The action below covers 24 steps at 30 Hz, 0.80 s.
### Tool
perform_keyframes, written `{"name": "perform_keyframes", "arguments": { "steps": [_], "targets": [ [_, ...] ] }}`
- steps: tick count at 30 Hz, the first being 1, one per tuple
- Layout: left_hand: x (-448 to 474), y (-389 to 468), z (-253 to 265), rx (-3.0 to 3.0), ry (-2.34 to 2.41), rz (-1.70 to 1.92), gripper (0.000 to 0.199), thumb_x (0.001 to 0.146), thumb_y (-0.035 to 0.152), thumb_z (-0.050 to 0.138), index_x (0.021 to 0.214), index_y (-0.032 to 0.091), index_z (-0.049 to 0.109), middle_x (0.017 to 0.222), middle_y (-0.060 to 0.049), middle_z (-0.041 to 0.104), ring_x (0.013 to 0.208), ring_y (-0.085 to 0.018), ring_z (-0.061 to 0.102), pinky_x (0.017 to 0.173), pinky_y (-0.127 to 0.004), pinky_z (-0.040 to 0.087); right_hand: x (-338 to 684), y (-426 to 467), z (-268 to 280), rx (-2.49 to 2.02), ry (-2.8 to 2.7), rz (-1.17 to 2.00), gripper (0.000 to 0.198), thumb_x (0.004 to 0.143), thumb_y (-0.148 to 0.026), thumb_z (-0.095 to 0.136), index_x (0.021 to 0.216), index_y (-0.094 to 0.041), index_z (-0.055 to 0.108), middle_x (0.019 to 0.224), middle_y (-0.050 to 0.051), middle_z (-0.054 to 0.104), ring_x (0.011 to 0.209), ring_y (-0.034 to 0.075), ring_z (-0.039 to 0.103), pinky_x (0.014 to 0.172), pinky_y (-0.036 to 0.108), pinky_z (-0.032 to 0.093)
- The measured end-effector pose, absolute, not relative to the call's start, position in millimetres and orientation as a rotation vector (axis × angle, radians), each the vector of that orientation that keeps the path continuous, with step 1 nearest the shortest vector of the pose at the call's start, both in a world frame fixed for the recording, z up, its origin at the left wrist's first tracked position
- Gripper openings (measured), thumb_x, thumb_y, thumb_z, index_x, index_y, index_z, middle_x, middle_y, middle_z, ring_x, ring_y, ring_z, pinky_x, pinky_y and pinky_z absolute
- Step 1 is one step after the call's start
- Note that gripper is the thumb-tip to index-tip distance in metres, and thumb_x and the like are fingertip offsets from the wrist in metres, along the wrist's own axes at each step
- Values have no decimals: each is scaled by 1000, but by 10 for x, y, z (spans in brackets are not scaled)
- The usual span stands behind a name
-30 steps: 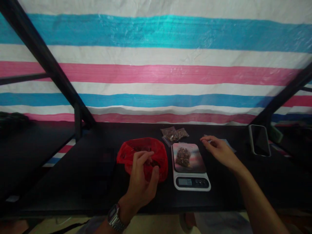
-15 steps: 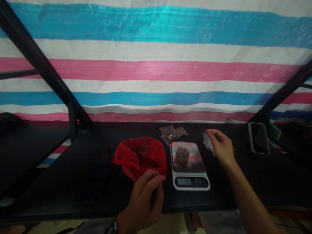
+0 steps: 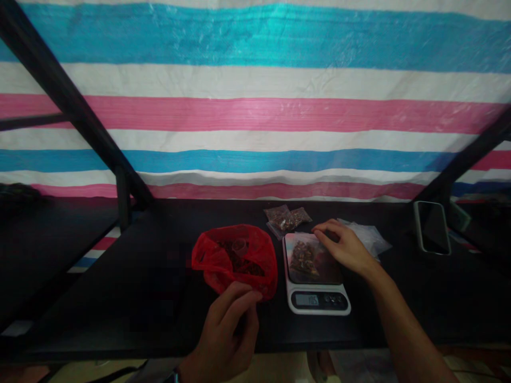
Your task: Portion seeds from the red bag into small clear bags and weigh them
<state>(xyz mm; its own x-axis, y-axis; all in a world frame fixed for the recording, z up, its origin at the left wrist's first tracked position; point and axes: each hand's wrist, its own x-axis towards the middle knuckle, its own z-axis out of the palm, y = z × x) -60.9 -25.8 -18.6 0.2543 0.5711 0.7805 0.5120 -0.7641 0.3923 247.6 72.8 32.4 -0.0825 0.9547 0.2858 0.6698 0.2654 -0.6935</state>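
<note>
A small clear plastic bag of brown pieces (image 3: 304, 259) lies on the plate of a white kitchen scale (image 3: 319, 306), whose lit display shows digits like 105. My right hand (image 3: 345, 247) reaches over the plate from the right, its thumb and fingertips closed at the bag's top edge. To the left of the scale, an opened red plastic bag (image 3: 207, 252) holds dark brown pieces and a small clear round cup (image 3: 240, 246). Over its near right edge my left hand (image 3: 233, 327) hovers, fingers curled toward the thumb; whatever is between them is hidden.
Behind the scale lie small filled clear bags (image 3: 285, 218). A stack of thin clear bags (image 3: 369, 239) rests beyond my right forearm. Farther right is a phone (image 3: 432, 227) on the black tabletop (image 3: 159, 298). Slanted black frame bars (image 3: 88, 122) stand at both sides, before a striped sheet.
My right hand has moved left from the thin clear bags to the bag on the scale, uncovering more of the stack. My left hand has shifted slightly left and down. The view has shifted a little.
</note>
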Motion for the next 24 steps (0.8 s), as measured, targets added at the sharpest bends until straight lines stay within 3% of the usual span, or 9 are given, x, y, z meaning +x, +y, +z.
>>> {"name": "perform_keyframes", "arguments": {
  "steps": [4,11,14,17,19,21,24],
  "targets": [
    [-626,-235,-161,2394,1072,1584,38,90,-2,55,119,21,64,99,-7,70,87,-16,73,79,-23,62,2416,743,291,-1511,-1912,556,25,92,-38,62,89,-21,79,96,8,74,93,23,68,91,39,50],
    [-517,-299,-82,2136,1087,1540,36,95,3,54,121,26,63,104,-6,72,92,-17,74,81,-25,62,2240,706,457,-1369,-1844,753,26,91,-47,64,86,-22,71,88,4,72,86,23,65,80,34,50],
    [-377,-328,-53,1758,1202,1470,35,100,18,59,132,29,59,128,-10,70,118,-23,71,101,-39,61,2025,632,652,-1215,-1816,922,27,92,-49,67,87,-22,69,87,3,70,87,22,65,80,33,50],
    [-253,-283,-53,1344,1146,1442,38,106,40,55,141,28,54,137,-13,68,122,-25,70,98,-41,62,1709,560,781,-1139,-1852,1044,27,95,-47,65,88,-22,69,82,2,69,79,19,64,75,31,49],
    [-198,-222,-63,1071,1105,1364,48,104,57,53,140,25,55,128,-13,72,108,-25,75,89,-40,62,1477,535,794,-1141,-1907,1041,25,97,-44,63,88,-22,70,82,1,70,78,18,64,75,30,49],
    [-164,-160,-76,815,1028,1273,61,98,70,56,133,20,57,104,-11,77,83,-24,77,75,-38,61,1265,533,757,-1161,-1918,997,18,96,-39,64,95,-22,71,91,2,73,84,19,67,77,29,51],
    [-150,-104,-75,535,894,1219,69,85,77,67,114,15,60,79,-6,74,60,-21,71,60,-34,53,1037,560,665,-1184,-1818,961,23,94,-35,65,113,-23,68,108,5,76,91,19,71,78,30,54]
  ]
}}
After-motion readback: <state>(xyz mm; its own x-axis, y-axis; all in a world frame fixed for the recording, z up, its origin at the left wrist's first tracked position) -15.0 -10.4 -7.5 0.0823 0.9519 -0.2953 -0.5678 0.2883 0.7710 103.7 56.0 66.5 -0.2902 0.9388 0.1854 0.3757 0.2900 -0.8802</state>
